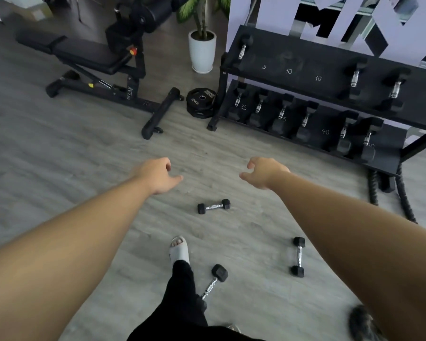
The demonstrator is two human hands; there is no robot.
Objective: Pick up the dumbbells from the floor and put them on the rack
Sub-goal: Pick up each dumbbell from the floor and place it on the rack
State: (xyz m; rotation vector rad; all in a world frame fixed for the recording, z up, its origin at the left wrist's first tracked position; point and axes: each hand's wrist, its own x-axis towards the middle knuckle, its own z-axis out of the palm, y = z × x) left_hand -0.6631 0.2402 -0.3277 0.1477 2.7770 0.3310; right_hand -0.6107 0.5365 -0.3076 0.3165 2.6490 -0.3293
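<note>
Both forearms stretched fwd, left hand (158, 175) & right hand (263, 172) loosely spread, holding nothing. 3 small dumbbells on grey floor (59, 143): centre one (214, 206) below hands, one (298, 256) at right, one (213, 283) beside slippered foot (179, 249). Black hex heads, chrome handles. 2-tier rack (305, 67) at upper right, 9 dumbbells racked.

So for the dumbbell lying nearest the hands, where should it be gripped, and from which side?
Probably the chrome handle of the dumbbell, taken from above. It lies flat on the floor, its hex heads hold the bar just clear, and nothing crowds it. Both the left hand and right hand are empty.
</note>
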